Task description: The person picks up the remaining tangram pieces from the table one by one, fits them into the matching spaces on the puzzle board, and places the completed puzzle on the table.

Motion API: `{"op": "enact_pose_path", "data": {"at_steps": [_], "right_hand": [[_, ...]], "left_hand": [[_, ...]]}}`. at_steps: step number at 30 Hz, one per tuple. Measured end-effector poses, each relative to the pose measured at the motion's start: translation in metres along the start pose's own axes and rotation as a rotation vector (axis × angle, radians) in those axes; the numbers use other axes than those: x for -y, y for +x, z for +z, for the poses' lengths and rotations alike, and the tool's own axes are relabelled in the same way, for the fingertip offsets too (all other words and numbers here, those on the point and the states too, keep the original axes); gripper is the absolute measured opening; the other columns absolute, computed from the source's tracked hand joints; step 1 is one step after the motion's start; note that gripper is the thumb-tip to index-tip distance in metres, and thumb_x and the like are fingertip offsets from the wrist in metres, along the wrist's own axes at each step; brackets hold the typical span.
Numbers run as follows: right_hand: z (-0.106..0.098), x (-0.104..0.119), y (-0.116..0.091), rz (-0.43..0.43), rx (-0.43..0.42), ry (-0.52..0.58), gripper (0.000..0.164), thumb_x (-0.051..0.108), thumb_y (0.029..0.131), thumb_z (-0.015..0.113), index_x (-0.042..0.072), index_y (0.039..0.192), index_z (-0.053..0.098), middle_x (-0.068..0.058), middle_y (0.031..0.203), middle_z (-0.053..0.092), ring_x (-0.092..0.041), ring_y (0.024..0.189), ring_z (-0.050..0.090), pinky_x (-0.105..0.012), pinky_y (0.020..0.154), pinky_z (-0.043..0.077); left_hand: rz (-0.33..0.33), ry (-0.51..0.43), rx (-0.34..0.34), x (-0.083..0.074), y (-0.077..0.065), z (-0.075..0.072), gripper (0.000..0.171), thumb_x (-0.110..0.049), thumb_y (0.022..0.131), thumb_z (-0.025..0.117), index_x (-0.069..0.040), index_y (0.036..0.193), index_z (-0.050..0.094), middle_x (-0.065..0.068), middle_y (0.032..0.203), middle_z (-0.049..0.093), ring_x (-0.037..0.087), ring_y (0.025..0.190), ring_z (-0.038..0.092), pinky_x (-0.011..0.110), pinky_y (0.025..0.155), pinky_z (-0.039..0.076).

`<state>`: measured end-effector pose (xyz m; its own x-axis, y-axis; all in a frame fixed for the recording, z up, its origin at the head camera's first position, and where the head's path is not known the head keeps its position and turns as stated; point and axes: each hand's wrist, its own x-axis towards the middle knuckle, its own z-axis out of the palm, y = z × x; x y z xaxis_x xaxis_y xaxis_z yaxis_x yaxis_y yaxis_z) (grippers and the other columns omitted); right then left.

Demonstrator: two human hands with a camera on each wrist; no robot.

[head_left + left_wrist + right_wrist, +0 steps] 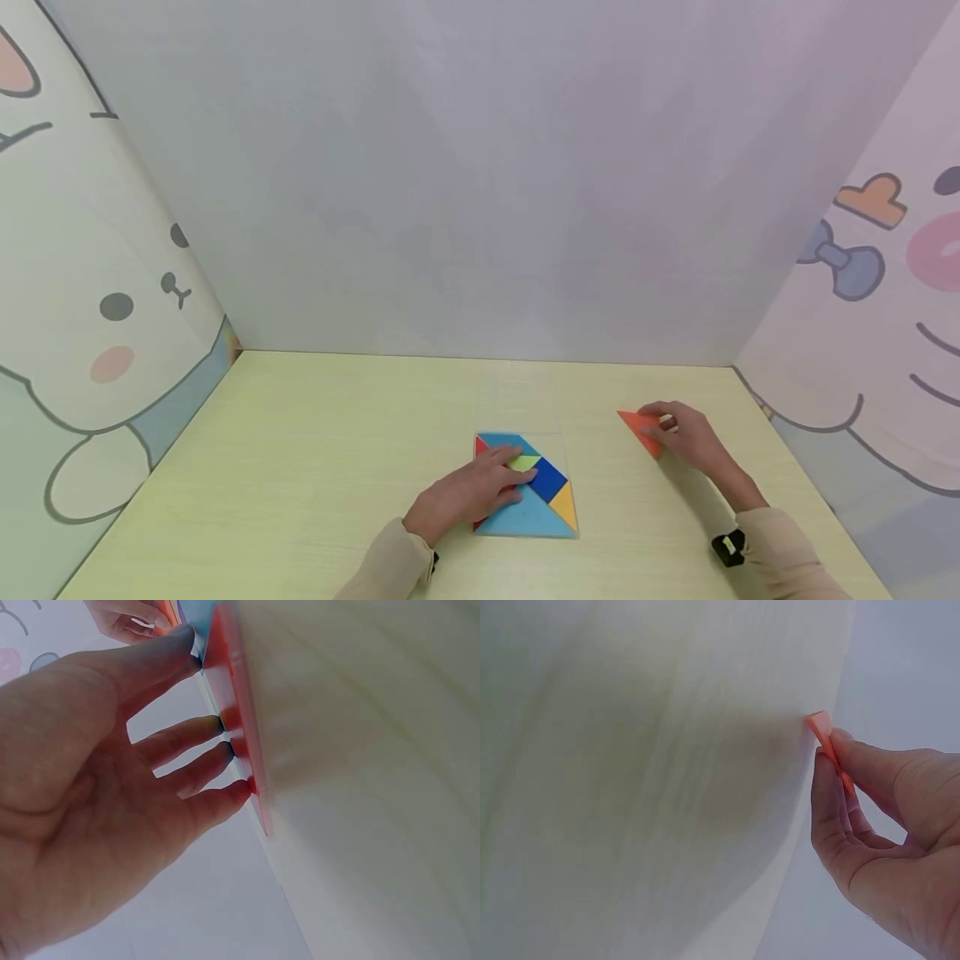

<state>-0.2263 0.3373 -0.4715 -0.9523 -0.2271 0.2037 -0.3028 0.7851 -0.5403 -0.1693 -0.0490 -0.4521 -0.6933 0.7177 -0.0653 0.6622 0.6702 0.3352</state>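
Note:
Several coloured tangram pieces lie fitted together in a thin tray (525, 537) near the table's front middle. Among them are a large light-blue triangle (525, 518), a dark-blue square (548, 481), a yellow triangle (566, 504) and a lime-green piece (528, 462). Red shows along the left side, partly covered by my left hand (468, 493). That hand rests its spread fingertips on the pieces, as the left wrist view also shows from low down. To the right of the tray, my right hand (686, 433) pinches an orange triangle (820, 724) between thumb and fingers.
A pale wood-grain table (337, 433) lies beneath both hands. Behind the tray, a faint transparent sheet (517, 400) lies on it. A plain pale backdrop (480, 183) stands at the rear, with cartoon-printed panels on both sides.

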Motion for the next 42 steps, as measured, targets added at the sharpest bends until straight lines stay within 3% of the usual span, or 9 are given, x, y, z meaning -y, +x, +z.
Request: {"op": "enact_pose_path", "data": {"at_steps": [19,42], "right_hand": [[0.009,0.018,0.005,-0.077,0.046,0.127,0.025,0.008,0.093,0.075,0.000,0.117,0.072,-0.017,0.114,0.072,-0.029,0.089,0.071,-0.030,0.072,0.057],[0.024,0.048,0.010,-0.043,0.122,0.240,0.023,0.011,0.093,0.076,0.006,0.116,0.074,-0.013,0.116,0.071,-0.018,0.088,0.068,-0.026,0.069,0.056]], "left_hand": [[-0.002,-0.003,0.007,0.001,0.001,0.001,0.046,-0.023,0.104,0.062,-0.021,0.149,0.055,0.010,0.156,0.046,0.023,0.146,0.040,0.032,0.114,0.040],[0.004,0.011,0.008,0.002,0.001,0.002,0.046,-0.026,0.105,0.061,-0.022,0.150,0.054,0.008,0.157,0.045,0.021,0.146,0.040,0.030,0.114,0.040]]}}
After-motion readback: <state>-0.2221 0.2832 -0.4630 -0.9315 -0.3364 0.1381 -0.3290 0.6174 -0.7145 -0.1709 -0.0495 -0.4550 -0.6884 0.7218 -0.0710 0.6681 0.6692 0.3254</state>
